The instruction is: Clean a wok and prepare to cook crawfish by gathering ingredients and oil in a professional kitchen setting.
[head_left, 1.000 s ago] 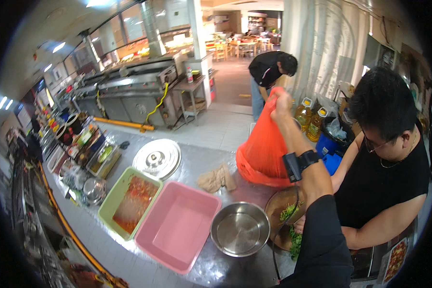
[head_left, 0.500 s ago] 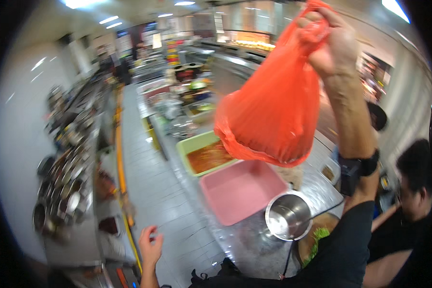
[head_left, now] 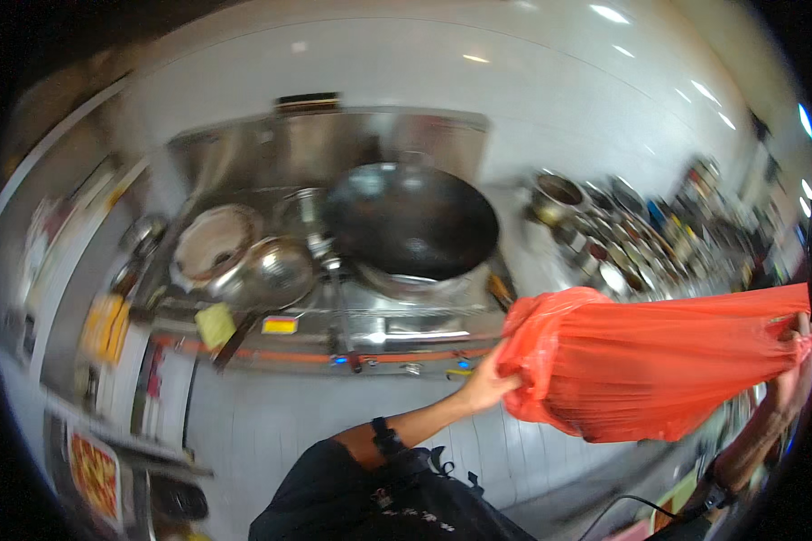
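A bulging, translucent red-orange plastic bag point(head_left: 641, 370) hangs stretched sideways between two bare hands, over the floor in front of a stainless-steel range.
The right hand point(head_left: 791, 361) is closed around the bag's gathered neck; the left hand point(head_left: 489, 383) touches its broad bottom end, fingertips partly hidden, so how far that grip closes cannot be told. Handling it well likely means sharing the load evenly, keeping the neck tightly bunched, and spreading the left fingers so the thin film does not tear; it should also stay clear of the black round-bottomed metal wok point(head_left: 413, 225) and the range's edge. A small yellow-and-red rectangular label point(head_left: 280, 325) on the range front is too blurred to read; no brand is legible.
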Motion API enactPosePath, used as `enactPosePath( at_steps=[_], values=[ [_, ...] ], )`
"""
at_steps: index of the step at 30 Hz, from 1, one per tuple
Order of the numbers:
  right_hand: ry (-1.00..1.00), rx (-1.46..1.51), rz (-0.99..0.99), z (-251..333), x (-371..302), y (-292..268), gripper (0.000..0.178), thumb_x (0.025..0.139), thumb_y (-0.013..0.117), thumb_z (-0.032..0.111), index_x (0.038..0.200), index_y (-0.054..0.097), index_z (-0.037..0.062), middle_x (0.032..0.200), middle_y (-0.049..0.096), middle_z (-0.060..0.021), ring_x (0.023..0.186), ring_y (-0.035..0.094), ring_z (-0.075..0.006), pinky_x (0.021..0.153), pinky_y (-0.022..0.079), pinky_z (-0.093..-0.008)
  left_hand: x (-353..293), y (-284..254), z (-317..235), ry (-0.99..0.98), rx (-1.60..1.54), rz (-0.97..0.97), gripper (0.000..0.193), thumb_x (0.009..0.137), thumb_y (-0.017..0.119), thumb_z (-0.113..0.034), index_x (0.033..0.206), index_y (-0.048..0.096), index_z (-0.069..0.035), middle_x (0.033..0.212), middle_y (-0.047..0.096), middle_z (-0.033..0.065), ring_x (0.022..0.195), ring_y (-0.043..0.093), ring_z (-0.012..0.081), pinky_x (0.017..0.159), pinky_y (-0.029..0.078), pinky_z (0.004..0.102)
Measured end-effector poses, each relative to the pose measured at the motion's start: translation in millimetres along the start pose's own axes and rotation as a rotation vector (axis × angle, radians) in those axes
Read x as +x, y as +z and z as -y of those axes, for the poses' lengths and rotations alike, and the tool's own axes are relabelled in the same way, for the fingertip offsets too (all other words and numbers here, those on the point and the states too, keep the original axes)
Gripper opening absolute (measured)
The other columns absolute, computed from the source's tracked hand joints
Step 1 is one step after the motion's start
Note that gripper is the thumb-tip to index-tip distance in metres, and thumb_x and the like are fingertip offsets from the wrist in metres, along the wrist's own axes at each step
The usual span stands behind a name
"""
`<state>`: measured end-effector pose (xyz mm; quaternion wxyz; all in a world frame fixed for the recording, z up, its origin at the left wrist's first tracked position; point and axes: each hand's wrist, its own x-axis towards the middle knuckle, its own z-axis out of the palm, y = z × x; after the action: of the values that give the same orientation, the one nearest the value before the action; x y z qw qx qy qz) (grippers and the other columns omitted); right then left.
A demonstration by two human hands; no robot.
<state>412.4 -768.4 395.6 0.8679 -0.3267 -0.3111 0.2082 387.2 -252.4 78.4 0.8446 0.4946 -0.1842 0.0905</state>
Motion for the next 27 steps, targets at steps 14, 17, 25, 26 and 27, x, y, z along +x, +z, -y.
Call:
enactPosePath(
  at_steps=[14, 17, 25, 26, 27],
  values=[
    [-0.165, -0.167, 0.430, -367.8, 406.8, 256.6, 0.017, 0.088, 0.036, 0.011, 0.088, 0.051, 0.0024, 0.073, 0.053, -0.0045, 0.063, 0.050, -0.0136, 0.057, 0.043, -0.0251, -205.9, -292.7, -318.0, 0.928, 0.153, -1.333, 0.030, 0.074, 0.037, 0.009, 0.099, 0.051, 0.002, 0.092, 0.056, 0.0089, 0.082, 0.056, 0.0176, 0.073, 0.048, 0.0303],
    [-0.042, -0.086, 0.503, -447.8, 469.3, 291.3, 0.017, 0.088, 0.037, 0.011, 0.088, 0.052, 0.0019, 0.075, 0.055, -0.0060, 0.064, 0.052, -0.0149, 0.058, 0.045, -0.0263, -315.2, -324.1, -364.7, 0.881, 0.500, -1.635, 0.028, 0.074, 0.043, 0.003, 0.100, 0.053, 0.002, 0.087, 0.056, 0.0076, 0.070, 0.056, 0.0169, 0.058, 0.047, 0.0266],
    [-0.093, -0.118, 0.792, -506.0, 488.8, 406.6, 0.022, 0.087, 0.037, 0.011, 0.093, 0.053, -0.0017, 0.085, 0.061, -0.0140, 0.076, 0.060, -0.0228, 0.072, 0.050, -0.0343, -426.2, -364.2, -352.9, -0.076, 1.822, -1.499, 0.040, 0.065, 0.058, -0.006, 0.104, 0.054, -0.002, 0.101, 0.052, 0.0155, 0.089, 0.053, 0.0264, 0.074, 0.044, 0.0346],
    [-0.068, -0.039, 0.899, -544.0, 505.0, 416.7, 0.024, 0.089, 0.034, 0.011, 0.097, 0.052, -0.0026, 0.088, 0.060, -0.0151, 0.080, 0.060, -0.0237, 0.075, 0.050, -0.0354, -433.3, -355.3, -349.1, -0.133, 1.832, -1.523, 0.040, 0.065, 0.058, -0.006, 0.104, 0.054, -0.002, 0.101, 0.052, 0.0155, 0.089, 0.053, 0.0264, 0.074, 0.044, 0.0346],
    [-0.040, -0.002, 0.909, -580.9, 514.8, 427.6, 0.024, 0.088, 0.034, 0.011, 0.097, 0.052, -0.0027, 0.089, 0.060, -0.0151, 0.080, 0.060, -0.0236, 0.074, 0.049, -0.0347, -430.8, -343.5, -341.7, -0.336, 1.736, -1.550, 0.045, 0.062, 0.061, -0.009, 0.106, 0.053, -0.005, 0.105, 0.051, 0.0151, 0.094, 0.052, 0.0280, 0.078, 0.043, 0.0352]
  ],
)
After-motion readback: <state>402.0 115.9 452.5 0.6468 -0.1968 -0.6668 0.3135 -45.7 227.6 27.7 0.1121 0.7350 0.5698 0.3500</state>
